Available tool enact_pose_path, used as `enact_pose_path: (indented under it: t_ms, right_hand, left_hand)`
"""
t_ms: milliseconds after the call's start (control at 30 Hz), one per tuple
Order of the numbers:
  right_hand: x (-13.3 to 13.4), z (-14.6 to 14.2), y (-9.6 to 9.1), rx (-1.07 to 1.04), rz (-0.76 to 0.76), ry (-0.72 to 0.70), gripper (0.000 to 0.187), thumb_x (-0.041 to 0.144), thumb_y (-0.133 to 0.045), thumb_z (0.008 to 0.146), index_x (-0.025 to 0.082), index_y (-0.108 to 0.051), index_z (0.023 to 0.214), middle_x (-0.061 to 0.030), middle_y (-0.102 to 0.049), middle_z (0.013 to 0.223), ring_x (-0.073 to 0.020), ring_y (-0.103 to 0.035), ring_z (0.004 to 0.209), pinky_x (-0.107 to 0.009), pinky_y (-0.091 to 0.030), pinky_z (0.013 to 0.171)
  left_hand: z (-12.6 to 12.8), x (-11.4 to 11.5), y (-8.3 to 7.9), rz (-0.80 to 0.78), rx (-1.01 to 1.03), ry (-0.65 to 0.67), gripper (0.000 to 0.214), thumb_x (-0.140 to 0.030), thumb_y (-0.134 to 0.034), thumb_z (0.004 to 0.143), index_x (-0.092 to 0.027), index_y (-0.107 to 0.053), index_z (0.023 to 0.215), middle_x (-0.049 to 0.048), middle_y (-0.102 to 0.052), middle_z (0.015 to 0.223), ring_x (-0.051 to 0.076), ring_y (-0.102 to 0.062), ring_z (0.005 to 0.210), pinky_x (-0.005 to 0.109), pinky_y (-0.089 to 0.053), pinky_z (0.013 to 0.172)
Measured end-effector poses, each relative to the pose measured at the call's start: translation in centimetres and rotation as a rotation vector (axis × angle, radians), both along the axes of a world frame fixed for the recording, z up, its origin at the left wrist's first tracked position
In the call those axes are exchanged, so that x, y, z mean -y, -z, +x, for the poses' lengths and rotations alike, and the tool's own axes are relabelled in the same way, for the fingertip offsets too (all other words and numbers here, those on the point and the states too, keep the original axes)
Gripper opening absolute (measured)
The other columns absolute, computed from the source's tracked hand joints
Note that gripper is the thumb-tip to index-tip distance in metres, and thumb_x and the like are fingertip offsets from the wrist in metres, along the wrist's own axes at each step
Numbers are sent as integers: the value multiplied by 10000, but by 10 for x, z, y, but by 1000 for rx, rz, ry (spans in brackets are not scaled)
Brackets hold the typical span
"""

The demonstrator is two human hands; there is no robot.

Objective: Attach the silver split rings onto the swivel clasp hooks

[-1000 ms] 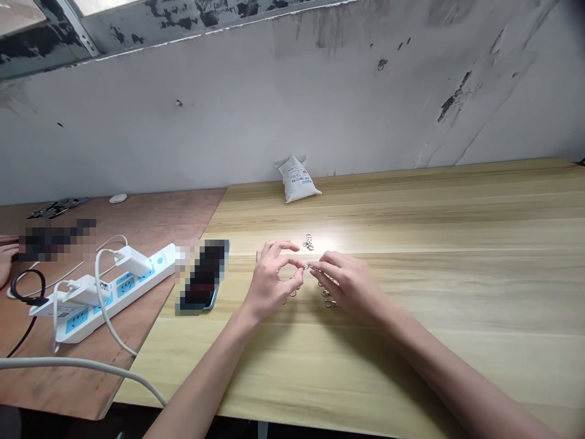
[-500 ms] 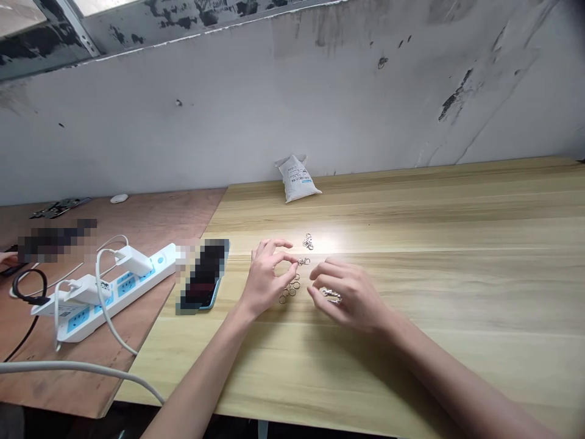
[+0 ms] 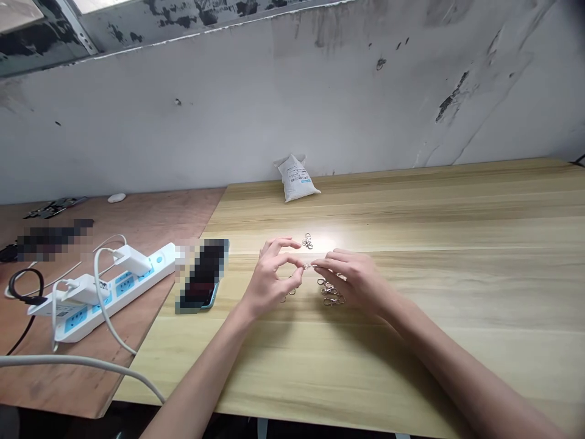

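My left hand point(image 3: 276, 277) pinches a small silver swivel clasp point(image 3: 307, 266) between thumb and forefinger, its other fingers lifted. From the other side, the fingertips of my right hand point(image 3: 350, 274) are closed on the clasp's right end; which part they grip is too small to make out. Below the left hand, split rings point(image 3: 292, 292) lie partly hidden. Several clasps point(image 3: 332, 301) lie in a column under my right hand, the upper ones partly covered by it. Beyond both hands is a small pile of clasps point(image 3: 308, 242).
A white labelled plastic bag point(image 3: 299, 180) stands near the wall. To the left lies a phone point(image 3: 205, 274) in a blue case. A white power strip point(image 3: 123, 292) with plugged chargers and cables sits on the lower brown table point(image 3: 183, 213).
My right hand has moved up and left from over the column of clasps and closed on the clasp in my left hand. More of that column now shows. My left hand shifted slightly right.
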State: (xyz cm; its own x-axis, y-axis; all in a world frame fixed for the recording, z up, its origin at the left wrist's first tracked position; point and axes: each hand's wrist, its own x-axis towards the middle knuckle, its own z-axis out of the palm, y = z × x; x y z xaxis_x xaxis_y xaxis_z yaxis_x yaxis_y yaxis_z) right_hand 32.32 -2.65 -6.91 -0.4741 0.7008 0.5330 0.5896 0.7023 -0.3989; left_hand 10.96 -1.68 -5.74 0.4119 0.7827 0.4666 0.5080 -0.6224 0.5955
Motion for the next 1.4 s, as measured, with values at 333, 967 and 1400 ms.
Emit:
enact_pose_path:
  t_ms: [333,967,1400]
  right_hand:
    - [-6,10,6,276,69,116,241,248,-455,981,215,-692,1008,-66,-645,895,-159,-534,756,-269,-317,559]
    - [-16,22,16,208,-96,99,187,220,-523,928,194,-694,856,-37,-620,816,-134,-542,724,-259,-339,603]
    - [-8,2,10,-215,-356,-48,226,323,-495,968,215,-661,1075,-42,-623,909,-100,-526,619,-247,-425,599]
  left_hand:
    - [-16,-12,6,4,-349,-22,80,-184,-617,835,-213,-669,782,63,-596,1245,299,-439,1279,527,-340,1046]
    - [28,-89,18,-201,-336,-155,134,-248,-590,863,-178,-660,773,51,-623,876,203,-600,823,322,-454,740]
    - [12,-17,-8,-303,-24,230,117,-263,-557,929,-179,-635,907,23,-641,869,153,-594,819,288,-473,770]
